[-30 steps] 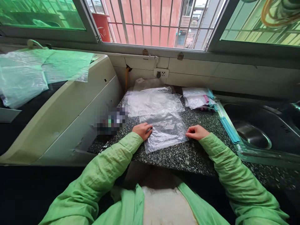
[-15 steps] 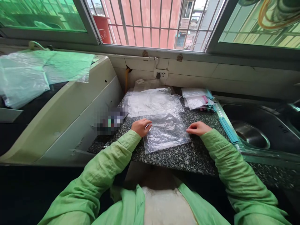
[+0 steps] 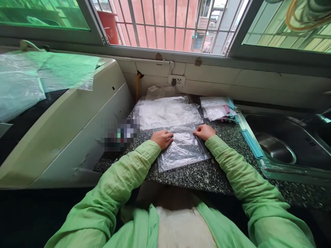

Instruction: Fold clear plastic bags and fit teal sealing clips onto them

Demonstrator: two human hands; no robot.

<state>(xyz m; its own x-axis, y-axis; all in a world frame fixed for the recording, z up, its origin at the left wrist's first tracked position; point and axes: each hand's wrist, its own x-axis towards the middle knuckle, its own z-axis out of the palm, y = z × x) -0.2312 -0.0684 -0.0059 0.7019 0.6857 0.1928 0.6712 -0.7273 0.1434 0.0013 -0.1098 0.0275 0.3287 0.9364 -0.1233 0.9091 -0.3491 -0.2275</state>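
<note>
A clear plastic bag (image 3: 184, 151) lies crinkled on the speckled dark countertop in front of me. My left hand (image 3: 162, 138) rests on its upper left part, fingers stretched over the film with a small gap at the thumb. At the upper right edge, my right hand (image 3: 204, 132) is closed, its fingertips pinched on the film. Just behind lies a spread pile of clear plastic bags (image 3: 168, 112), overlapping one another. Whatever is under my palms is hidden.
Flat packets with blue and pink strips (image 3: 218, 108) lie at the back right. Blue strips (image 3: 252, 143) sit beside the sink (image 3: 274, 148). A blurred-out object (image 3: 120, 135) is at left, near a pale appliance (image 3: 85, 127) covered by plastic sheeting (image 3: 64, 70). A socket (image 3: 177, 80) is on the wall.
My right hand has moved left and slightly up, from beside the bag onto its upper right edge. The left hand has slid a little to the right over the bag.
</note>
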